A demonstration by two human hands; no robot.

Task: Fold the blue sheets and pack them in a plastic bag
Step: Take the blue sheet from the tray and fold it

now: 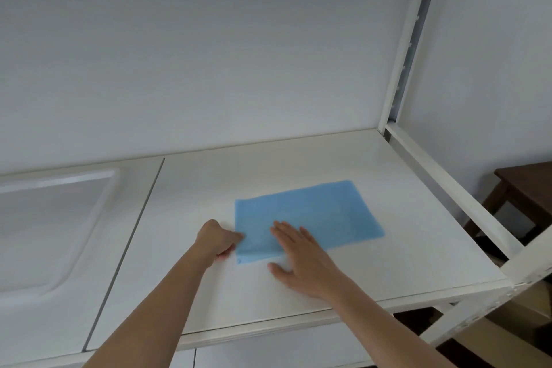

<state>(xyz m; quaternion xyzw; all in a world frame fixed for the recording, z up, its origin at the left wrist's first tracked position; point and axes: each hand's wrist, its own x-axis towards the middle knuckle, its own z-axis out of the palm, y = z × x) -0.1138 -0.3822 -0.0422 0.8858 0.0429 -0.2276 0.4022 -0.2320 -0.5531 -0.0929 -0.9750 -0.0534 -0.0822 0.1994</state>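
Step in hand: folding one blue sheet (pixel 313 215); it looks part-folded already, a flat rectangle.
Sheet: lies at the centre right of the frame on the white shelf (pixel 373 266), its long side running toward the right.
Left hand (pixel 219 240): fingers curled, pinching the sheet's left edge where it meets the shelf.
Right hand (pixel 301 254): fingers straight and spread, palm down, pressing the sheet's lower left corner flat, thumb on the bare shelf.
Plastic bag: none that I can identify; a clear tray or lid (pixel 50 218) sits at the left of the frame.
Next move, as I judge it: the left hand needs to lift its edge and carry it over to the right edge while the right hand gives way, then smooth the crease.
Background: a dark wooden stool (pixel 525 188) at the right edge.
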